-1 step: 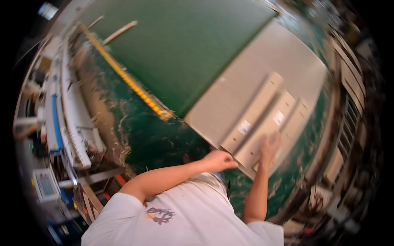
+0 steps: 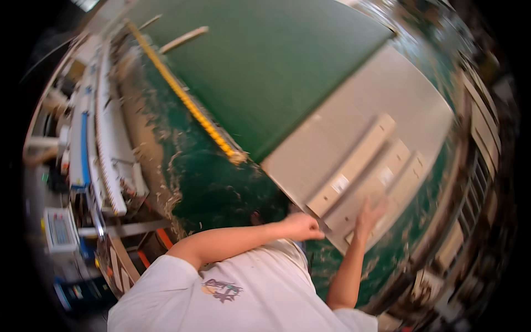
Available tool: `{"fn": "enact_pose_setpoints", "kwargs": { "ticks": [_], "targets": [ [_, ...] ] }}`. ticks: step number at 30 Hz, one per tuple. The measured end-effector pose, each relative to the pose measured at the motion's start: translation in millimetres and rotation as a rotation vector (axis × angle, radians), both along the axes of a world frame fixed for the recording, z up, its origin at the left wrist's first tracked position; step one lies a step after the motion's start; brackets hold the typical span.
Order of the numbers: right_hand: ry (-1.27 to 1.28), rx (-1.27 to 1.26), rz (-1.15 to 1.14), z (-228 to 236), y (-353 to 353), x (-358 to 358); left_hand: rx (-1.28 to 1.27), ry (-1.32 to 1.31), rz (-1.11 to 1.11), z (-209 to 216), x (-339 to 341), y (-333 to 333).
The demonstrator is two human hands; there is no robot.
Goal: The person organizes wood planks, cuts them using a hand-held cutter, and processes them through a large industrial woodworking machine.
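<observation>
On the smooth pale-beige counter (image 2: 332, 138) to the right of the flat green surface (image 2: 260, 72), three long, flat, light-tan boards (image 2: 353, 166) with small holes lie roughly parallel, probably set so that each sits within my reach and the white labels (image 2: 340, 183) on two of them can be seen. My right hand (image 2: 370, 216) is over the near part of the middle and right ones, its fingers apart, though blur hides whether it touches. My left hand (image 2: 301, 227) is loosely curled just beside the left board's near end; I cannot tell whether it pinches anything.
</observation>
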State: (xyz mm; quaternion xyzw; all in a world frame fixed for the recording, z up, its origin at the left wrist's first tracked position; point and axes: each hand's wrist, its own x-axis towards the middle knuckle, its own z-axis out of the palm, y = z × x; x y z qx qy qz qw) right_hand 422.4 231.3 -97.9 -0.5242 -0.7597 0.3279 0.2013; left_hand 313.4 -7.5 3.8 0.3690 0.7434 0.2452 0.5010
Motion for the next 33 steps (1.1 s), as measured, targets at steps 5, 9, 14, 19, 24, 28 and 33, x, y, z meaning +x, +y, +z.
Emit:
{"fn": "enact_pose_setpoints", "kwargs": {
  "ticks": [5, 9, 14, 19, 24, 28, 33],
  "targets": [
    [-0.152, 0.094, 0.151, 24, -27, -53, -0.018, -0.023, 0.064, -37, -22, -60],
    [-0.314, 0.137, 0.175, 11, -25, -62, -0.119, 0.121, 0.453, -63, -36, -154],
    [-0.373, 0.296, 0.262, -38, 4, -49, -0.305, 0.198, 1.020, -114, -10, -322],
    [-0.067, 0.914, 0.366, -50, 14, -43, -0.497, 0.130, 1.434, -151, 48, -480],
    [0.007, 0.683, 0.733, 39, -182, -154, -0.531, -0.059, 1.710, -190, 197, -587],
    [0.301, 0.149, 1.155, 90, -407, -212, -0.451, -0.034, 2.014, -235, 290, -633],
    [0.217, -0.029, 1.647, 94, -656, -240, -0.419, -0.338, 2.023, -252, 338, -708]
  ]
}}
